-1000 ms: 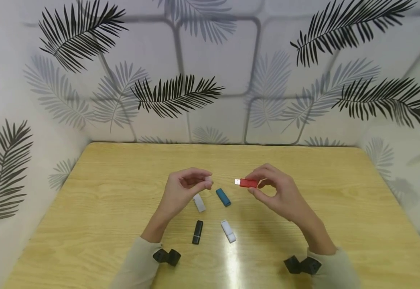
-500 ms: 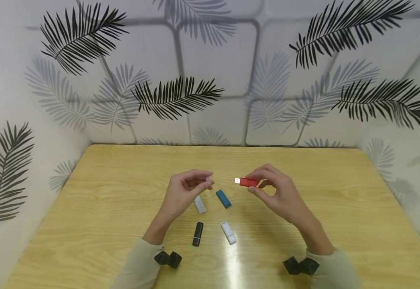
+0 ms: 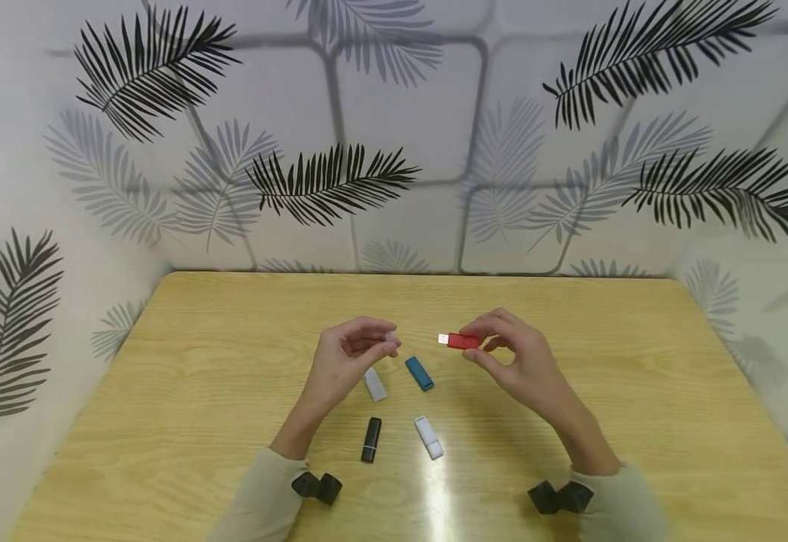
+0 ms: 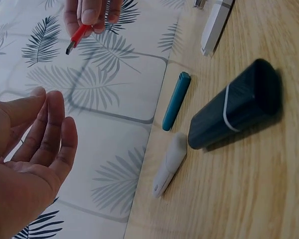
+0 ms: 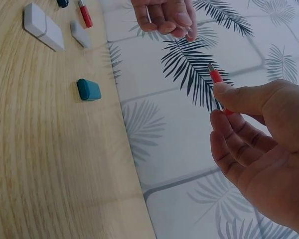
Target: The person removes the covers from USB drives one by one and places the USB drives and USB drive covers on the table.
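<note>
In the head view my right hand (image 3: 521, 361) pinches a red USB stick (image 3: 463, 341) between thumb and fingers, its bare metal plug pointing left. Facing it across a short gap, my left hand (image 3: 343, 361) pinches a small pale translucent cap (image 3: 391, 336) at its fingertips, mostly covered by them. Both hands are raised over the table. Below the gap lies a blue-green USB stick (image 3: 420, 373). A light grey stick (image 3: 375, 384) is partly hidden by the left hand. Closer to me lie a black stick (image 3: 370, 439) and a white capped stick (image 3: 429, 437).
The wooden table (image 3: 184, 399) ends at a leaf-patterned backdrop (image 3: 407, 113). In the right wrist view another red stick (image 5: 85, 14) with a metal end lies on the table beyond the grey one. Dark wrist cameras (image 3: 317, 487) sit on both sleeves.
My right hand has drifted slightly left with the red USB stick, so the gap to the cap is a little smaller. The left hand stays nearly still, and the sticks on the table keep their places.
</note>
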### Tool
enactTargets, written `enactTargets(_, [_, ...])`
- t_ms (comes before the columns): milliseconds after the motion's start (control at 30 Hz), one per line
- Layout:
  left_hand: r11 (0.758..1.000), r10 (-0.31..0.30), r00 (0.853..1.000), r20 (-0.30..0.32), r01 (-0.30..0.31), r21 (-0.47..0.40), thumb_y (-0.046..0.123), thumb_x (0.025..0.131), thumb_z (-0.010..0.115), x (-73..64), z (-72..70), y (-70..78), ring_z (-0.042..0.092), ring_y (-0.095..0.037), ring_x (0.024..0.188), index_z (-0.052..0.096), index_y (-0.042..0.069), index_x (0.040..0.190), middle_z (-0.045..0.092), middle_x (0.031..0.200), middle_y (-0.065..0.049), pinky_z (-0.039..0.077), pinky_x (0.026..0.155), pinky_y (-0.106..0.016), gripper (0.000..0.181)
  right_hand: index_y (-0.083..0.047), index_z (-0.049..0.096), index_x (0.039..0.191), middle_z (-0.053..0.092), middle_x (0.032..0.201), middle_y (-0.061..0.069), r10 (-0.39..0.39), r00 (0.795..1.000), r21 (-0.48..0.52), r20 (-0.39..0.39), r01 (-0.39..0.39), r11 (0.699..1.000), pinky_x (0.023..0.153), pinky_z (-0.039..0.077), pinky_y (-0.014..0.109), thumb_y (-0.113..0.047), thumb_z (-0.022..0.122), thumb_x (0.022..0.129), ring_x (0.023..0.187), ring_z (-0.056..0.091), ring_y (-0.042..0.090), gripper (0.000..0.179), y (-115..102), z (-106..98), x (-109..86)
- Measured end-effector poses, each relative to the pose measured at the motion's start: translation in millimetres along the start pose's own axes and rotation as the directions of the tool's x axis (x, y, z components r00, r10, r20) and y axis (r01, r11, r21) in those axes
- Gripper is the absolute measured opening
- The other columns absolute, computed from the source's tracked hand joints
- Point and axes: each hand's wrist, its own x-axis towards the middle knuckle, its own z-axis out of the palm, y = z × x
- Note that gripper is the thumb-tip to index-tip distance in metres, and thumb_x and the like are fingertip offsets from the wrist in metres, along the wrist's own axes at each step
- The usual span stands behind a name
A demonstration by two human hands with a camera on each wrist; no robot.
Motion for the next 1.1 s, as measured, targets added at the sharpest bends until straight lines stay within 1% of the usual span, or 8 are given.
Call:
enactTargets(133, [0.999,-0.023,1.000,-0.020,0.024,0.026,0.000,0.094,0.072,-0.7,2.1,-3.6,0.073,-0.019,0.091,0.071,-0.008,0.117,0.074,0.104,-0.018,0.059,0.082,-0.028,0.024,-0.004,0.074,0.108,0.070,0.104,0.003,-0.008,1.000,0.019,-0.006,0.008,1.000,0.073,0.059,0.025,0.007,0.082,0.083,0.090,0.065,0.019,0.029,4.0,3.0,0.3])
enactTargets(300, [0.996,-0.052,0.998,-0.040,0.054,0.064,0.002,0.093,0.075,-0.5,3.2,-6.9,0.073,-0.019,0.092,0.074,-0.004,0.116,0.075,0.104,-0.014,0.059,0.081,-0.027,0.024,-0.003,0.074,0.107,0.070,0.104,0.003,-0.008,1.000,0.003,-0.011,0.009,1.000,0.073,0.060,0.028,0.008,0.082,0.082,0.090,0.065,0.019,0.028,5.1,5.0,1.9])
enactTargets(433, [0.995,-0.057,0.998,-0.035,0.059,0.074,0.003,0.093,0.075,1.2,3.6,-8.9,0.073,-0.023,0.093,0.074,-0.005,0.115,0.076,0.105,-0.014,0.059,0.081,-0.028,0.024,-0.004,0.075,0.107,0.070,0.104,0.003,0.010,1.000,-0.011,-0.018,-0.011,1.000,0.073,0.059,0.029,0.007,0.082,0.083,0.091,0.065,0.019,0.027,6.9,5.3,3.1])
enactTargets(533, [0.993,-0.076,0.997,-0.031,0.079,0.082,0.003,0.092,0.076,1.9,3.8,-9.4,0.074,-0.022,0.094,0.074,-0.004,0.115,0.076,0.105,-0.014,0.059,0.081,-0.028,0.024,-0.005,0.075,0.107,0.069,0.103,0.002,0.032,0.999,-0.014,-0.029,-0.032,0.999,0.074,0.059,0.027,0.006,0.082,0.083,0.091,0.065,0.018,0.027,9.7,5.1,2.3])
enactTargets(700, [0.988,-0.099,0.994,-0.045,0.104,0.113,0.003,0.092,0.076,3.7,1.9,-11.8,0.075,-0.022,0.093,0.074,-0.005,0.115,0.076,0.104,-0.014,0.059,0.082,-0.028,0.025,-0.007,0.075,0.108,0.069,0.102,0.001,0.065,0.997,-0.021,-0.040,-0.066,0.998,0.076,0.058,0.026,0.002,0.082,0.085,0.091,0.066,0.018,0.026,15.7,6.6,0.9])
enactTargets(900, [0.977,-0.093,0.992,-0.091,0.108,0.186,0.005,0.091,0.078,14.4,-1.4,-16.0,0.075,-0.024,0.091,0.077,0.000,0.112,0.077,0.102,-0.012,0.059,0.081,-0.028,0.022,-0.006,0.075,0.109,0.069,0.101,0.002,0.095,0.995,-0.024,-0.040,-0.096,0.995,0.077,0.059,0.029,0.002,0.082,0.085,0.092,0.066,0.018,0.026,21.7,11.5,6.6])
enactTargets(1033, [0.970,-0.087,0.991,-0.105,0.108,0.220,0.007,0.091,0.078,22.9,-5.2,-19.2,0.075,-0.026,0.092,0.078,0.002,0.111,0.077,0.103,-0.013,0.059,0.081,-0.029,0.021,-0.004,0.074,0.109,0.070,0.101,0.004,0.115,0.992,-0.012,-0.058,-0.116,0.993,0.077,0.059,0.029,0.003,0.081,0.085,0.092,0.066,0.020,0.026,26.5,15.1,11.3])
enactTargets(1100, [0.964,-0.081,0.991,-0.103,0.104,0.246,0.007,0.091,0.078,26.5,-6.9,-21.8,0.075,-0.025,0.092,0.077,0.001,0.112,0.077,0.104,-0.012,0.059,0.081,-0.029,0.021,-0.003,0.074,0.109,0.070,0.102,0.006,0.130,0.989,-0.012,-0.072,-0.132,0.991,0.077,0.059,0.029,0.003,0.081,0.085,0.093,0.067,0.022,0.026,30.7,17.0,13.5])
